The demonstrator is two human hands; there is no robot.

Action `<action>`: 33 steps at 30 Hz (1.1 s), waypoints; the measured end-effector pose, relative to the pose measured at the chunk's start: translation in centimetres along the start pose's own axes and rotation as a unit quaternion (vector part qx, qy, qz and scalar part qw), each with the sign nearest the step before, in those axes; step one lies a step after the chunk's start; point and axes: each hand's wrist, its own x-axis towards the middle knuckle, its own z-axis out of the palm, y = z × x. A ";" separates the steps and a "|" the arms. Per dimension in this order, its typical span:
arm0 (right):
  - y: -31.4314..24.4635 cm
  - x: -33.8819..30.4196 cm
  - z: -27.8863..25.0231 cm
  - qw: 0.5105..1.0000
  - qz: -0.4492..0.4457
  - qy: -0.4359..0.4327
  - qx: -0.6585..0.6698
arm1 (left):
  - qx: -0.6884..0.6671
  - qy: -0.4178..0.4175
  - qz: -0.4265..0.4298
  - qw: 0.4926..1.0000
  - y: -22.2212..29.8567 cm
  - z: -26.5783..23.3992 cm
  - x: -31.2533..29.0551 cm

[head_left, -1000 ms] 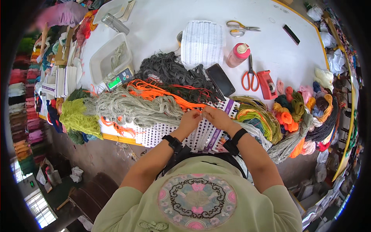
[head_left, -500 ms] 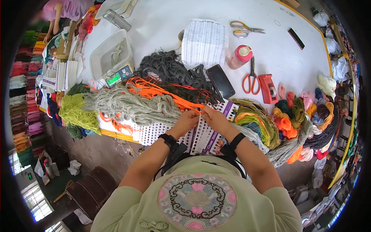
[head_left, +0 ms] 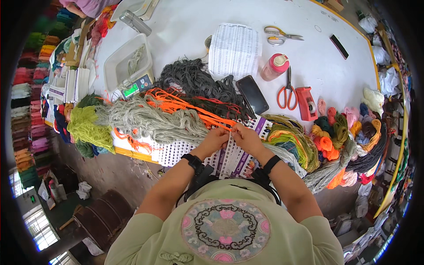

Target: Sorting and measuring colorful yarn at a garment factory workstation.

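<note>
My left hand [head_left: 214,140] and my right hand [head_left: 245,138] meet at the near edge of the white table [head_left: 185,26], both pinching strands of orange yarn [head_left: 185,105]. The strands run up and to the left from my fingers across a grey-green yarn bundle [head_left: 150,121]. Under my hands lies a white perforated card [head_left: 183,152] with purple strips. A black band sits on each wrist. Dark grey yarn [head_left: 194,84] is heaped just beyond the orange strands.
A black phone [head_left: 252,94], red-handled scissors [head_left: 287,90], a red tape tool [head_left: 306,103], a pink-capped bottle [head_left: 274,67], yellow scissors [head_left: 278,35] and a white mesh sheet [head_left: 234,49] lie beyond. A scale with tray [head_left: 130,66] stands left. Coloured yarn skeins [head_left: 340,137] pile up at the right.
My hands have stayed together on the orange strands, with only small finger movement. The view has shifted slightly.
</note>
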 end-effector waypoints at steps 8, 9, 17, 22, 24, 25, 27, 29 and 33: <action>0.3 -0.2 0.1 1.000 -0.008 -0.014 -0.008 | 0.113 0.151 0.065 0.980 -0.6 -5.9 -1.4; 0.4 -0.2 0.2 1.000 -0.012 -0.011 -0.002 | 0.061 0.115 0.054 0.990 -0.3 -5.6 -1.7; 0.1 -0.1 0.5 1.000 -0.022 -0.005 -0.021 | 0.042 0.134 0.015 0.990 -0.7 -4.3 -1.0; 0.0 -0.1 0.6 0.999 -0.006 -0.008 -0.050 | -0.024 0.126 0.030 0.991 0.0 -4.2 -1.7; 0.3 0.0 0.9 0.998 0.007 -0.009 -0.065 | -0.074 0.110 0.032 0.991 0.6 -3.9 -2.3; 0.4 0.1 0.9 0.998 0.006 -0.009 -0.065 | -0.124 0.092 0.033 0.987 0.8 -3.7 -2.5; 0.5 0.4 1.1 0.997 -0.006 -0.002 -0.082 | -0.182 0.024 -0.001 0.983 1.5 -3.1 -3.2; 0.3 0.5 0.9 0.997 0.006 -0.013 -0.080 | -0.267 -0.084 -0.021 0.960 1.5 -2.0 -3.2; 0.5 0.5 0.9 0.997 0.020 -0.036 -0.059 | -0.195 -0.131 -0.022 0.972 2.0 -1.0 -4.1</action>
